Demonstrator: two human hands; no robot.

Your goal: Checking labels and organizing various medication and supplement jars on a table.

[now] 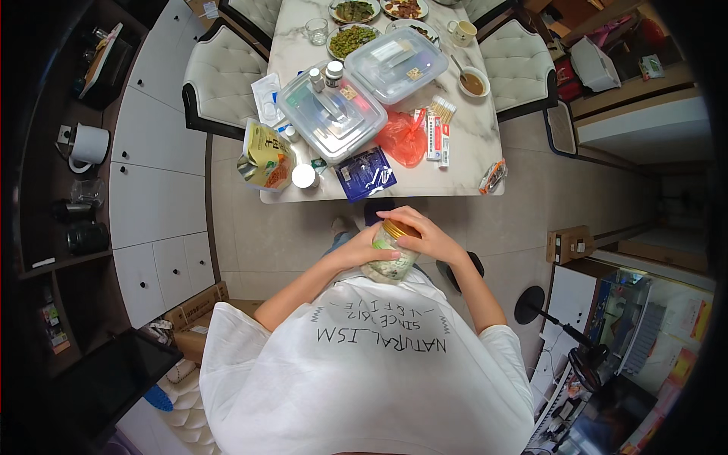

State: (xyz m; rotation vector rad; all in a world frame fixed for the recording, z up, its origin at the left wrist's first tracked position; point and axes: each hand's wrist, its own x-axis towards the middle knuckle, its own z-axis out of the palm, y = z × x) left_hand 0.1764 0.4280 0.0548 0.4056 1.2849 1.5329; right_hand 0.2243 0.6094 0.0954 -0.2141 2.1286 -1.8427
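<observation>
Close to my chest, just off the table's near edge, I hold a clear jar with pale contents and a gold lid. My left hand is wrapped around the jar's body, its thumb across the front. Over the lid lies my right hand, fingers on its far side and thumb on its near side. The jar is tilted, and the lid is on it. On the table beyond are a white-capped bottle, a blue packet, a yellow pouch and a red plastic bag.
Two clear lidded storage boxes stand on the marble-patterned table, with small bottles on one. Slim cartons, cotton swabs, a bowl with a spoon and dishes of food are there too. Padded chairs flank it.
</observation>
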